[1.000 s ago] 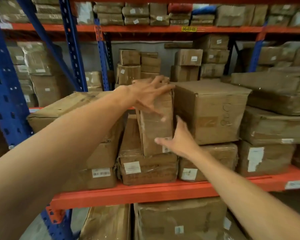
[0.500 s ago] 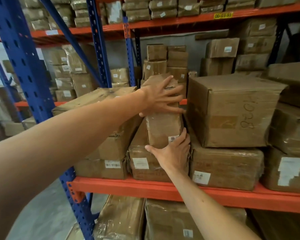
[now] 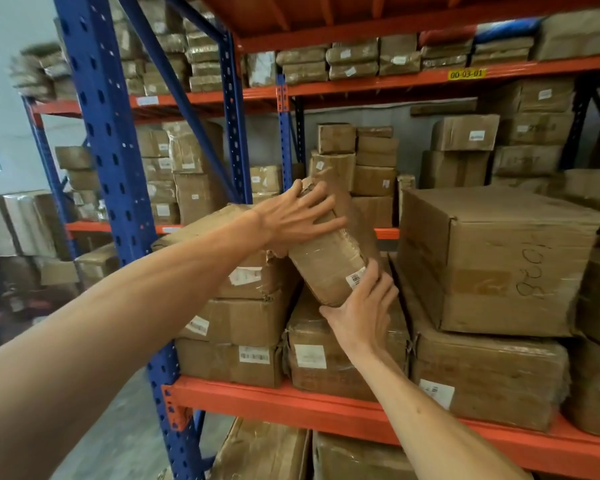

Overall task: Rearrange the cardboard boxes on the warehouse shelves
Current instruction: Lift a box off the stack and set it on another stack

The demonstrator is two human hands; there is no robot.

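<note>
A narrow cardboard box (image 3: 329, 261) wrapped in clear tape stands tilted, its top leaning away to the left, between a left stack of flat boxes (image 3: 243, 317) and a large box (image 3: 492, 265) marked in pen. My left hand (image 3: 298, 216) grips its upper end. My right hand (image 3: 364, 310) holds its lower front corner beside a barcode label. It rests on a flat box (image 3: 312, 355) on the orange shelf beam (image 3: 291, 407).
A blue perforated upright (image 3: 111, 174) stands at the left of the bay. More boxes fill the rear shelves (image 3: 357, 161), the upper shelf (image 3: 354, 60) and the level below (image 3: 264, 455). A concrete aisle floor lies at lower left.
Both hands have lifted the narrow box's front end and tipped it leftward out of its slot. My view has moved closer and to the right.
</note>
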